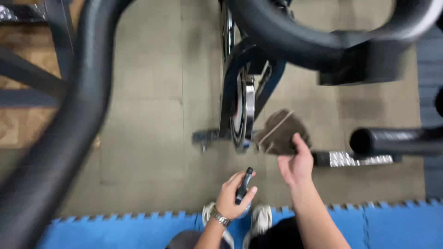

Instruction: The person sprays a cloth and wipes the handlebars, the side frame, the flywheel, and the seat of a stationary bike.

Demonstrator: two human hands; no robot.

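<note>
My left hand, with a metal watch on its wrist, grips a spray bottle by its black trigger; the bottle's body is hidden under the hand. My right hand holds a brown cloth at its lower edge, thumb up against it. The cloth hangs just right of the exercise bike's flywheel. Both hands are low over the floor, in front of my shoes.
The bike's black handlebars arc across the top and left, close to the camera. A black bar end and a metal foot plate lie at the right. Blue foam mats edge the grey floor.
</note>
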